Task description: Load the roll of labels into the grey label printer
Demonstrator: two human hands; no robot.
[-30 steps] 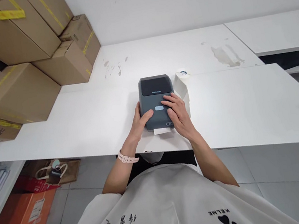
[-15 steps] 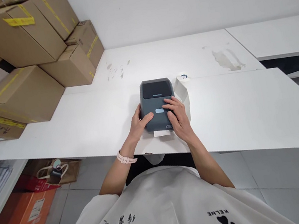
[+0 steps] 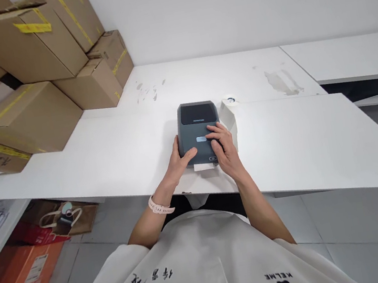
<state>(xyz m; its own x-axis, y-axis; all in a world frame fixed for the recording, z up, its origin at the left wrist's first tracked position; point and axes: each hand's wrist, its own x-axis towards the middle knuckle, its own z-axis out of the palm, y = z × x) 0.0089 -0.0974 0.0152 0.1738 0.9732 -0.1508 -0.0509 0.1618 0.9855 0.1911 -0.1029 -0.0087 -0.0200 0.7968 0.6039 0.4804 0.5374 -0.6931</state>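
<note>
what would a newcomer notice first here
The dark grey device on the white table, left hand at its side and right hand on top, probably draws the eye first. Yellow-taped cardboard boxes piled at left come next, then an orange box at lower left.

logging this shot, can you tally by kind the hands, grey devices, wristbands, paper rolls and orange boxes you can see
Hands: 2, left hand and right hand
Dark grey device: 1
Pink wristband: 1
White paper roll: 1
Orange box: 1
Total: 6
</note>
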